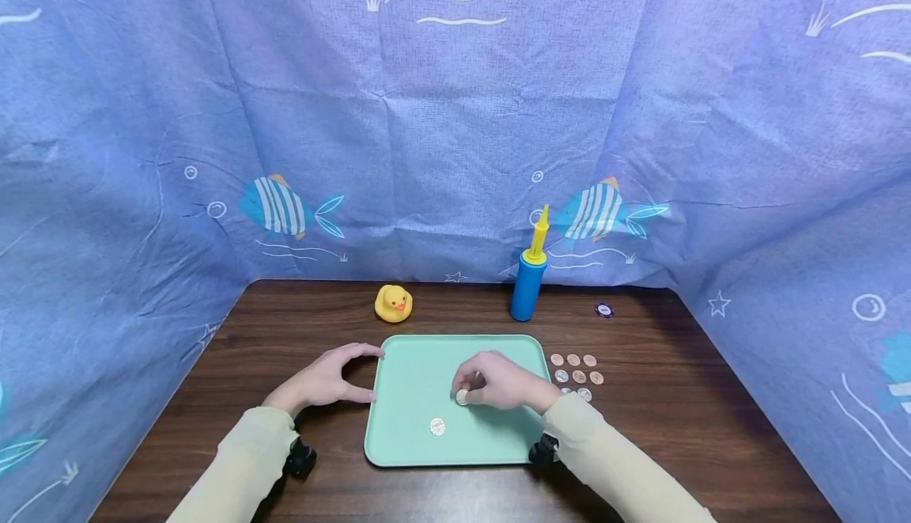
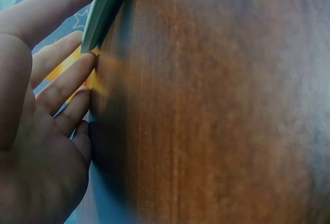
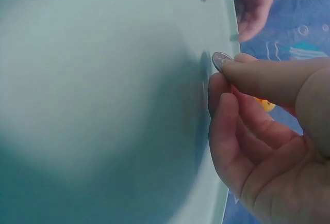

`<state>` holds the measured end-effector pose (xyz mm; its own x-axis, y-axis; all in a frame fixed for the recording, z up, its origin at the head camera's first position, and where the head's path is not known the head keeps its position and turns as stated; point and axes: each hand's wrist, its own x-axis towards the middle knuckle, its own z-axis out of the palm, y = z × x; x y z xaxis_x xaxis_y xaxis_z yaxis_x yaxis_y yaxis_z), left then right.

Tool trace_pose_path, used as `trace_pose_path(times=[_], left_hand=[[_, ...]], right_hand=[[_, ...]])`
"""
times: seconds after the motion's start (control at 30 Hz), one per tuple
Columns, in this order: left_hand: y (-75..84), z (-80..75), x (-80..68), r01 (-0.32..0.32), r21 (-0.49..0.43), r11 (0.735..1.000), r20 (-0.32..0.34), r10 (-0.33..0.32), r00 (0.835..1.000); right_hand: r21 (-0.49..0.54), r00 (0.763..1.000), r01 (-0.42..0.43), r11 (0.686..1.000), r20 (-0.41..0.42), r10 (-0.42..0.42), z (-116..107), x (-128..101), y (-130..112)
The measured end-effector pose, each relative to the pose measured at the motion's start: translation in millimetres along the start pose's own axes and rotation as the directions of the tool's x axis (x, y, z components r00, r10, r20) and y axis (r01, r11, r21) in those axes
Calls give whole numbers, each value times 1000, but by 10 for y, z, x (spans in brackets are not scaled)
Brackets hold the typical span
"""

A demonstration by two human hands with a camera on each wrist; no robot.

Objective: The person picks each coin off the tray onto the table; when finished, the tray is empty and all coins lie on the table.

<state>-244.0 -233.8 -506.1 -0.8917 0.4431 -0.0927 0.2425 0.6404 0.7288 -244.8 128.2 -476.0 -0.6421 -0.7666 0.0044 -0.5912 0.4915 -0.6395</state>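
Note:
Over the middle of the mint-green tray [image 1: 398, 365], my right hand [image 1: 501, 380] pinches a silver coin [image 1: 462, 397] between thumb and fingers. In the right wrist view that coin [image 3: 220, 60] is tilted, held just above the tray surface. A second silver coin [image 1: 437, 426] lies flat on the tray, nearer its front edge. My left hand [image 1: 323, 377] touches the tray's left rim with thumb and fingertips spread apart. In the left wrist view, the left hand's fingers [image 2: 67, 82] extend beside the tray rim [image 2: 100, 17].
Right of the tray, several copper and silver coins [image 1: 579, 377] lie in rows, some partly hidden by my right arm. Behind the tray stand a yellow rubber duck [image 1: 393, 304] and a blue hand pump [image 1: 529, 286]. A dark poker chip [image 1: 604, 310] lies at the back right.

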Motion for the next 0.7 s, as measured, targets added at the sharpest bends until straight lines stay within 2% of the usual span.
trace_pose_path(times=[0.33, 0.57, 0.7], left_hand=[[4, -3, 0, -1, 1, 1000, 0, 1, 1000], [0, 0, -2, -3, 5, 1000, 0, 3, 1000], [1, -2, 1, 3, 5, 1000, 1, -3, 1000]], right_hand=[[74, 998, -19, 997, -54, 23, -163, -225, 125], [147, 993, -71, 987, -78, 83, -292, -452, 241], [123, 986, -110, 986, -107, 124, -368, -612, 344]])
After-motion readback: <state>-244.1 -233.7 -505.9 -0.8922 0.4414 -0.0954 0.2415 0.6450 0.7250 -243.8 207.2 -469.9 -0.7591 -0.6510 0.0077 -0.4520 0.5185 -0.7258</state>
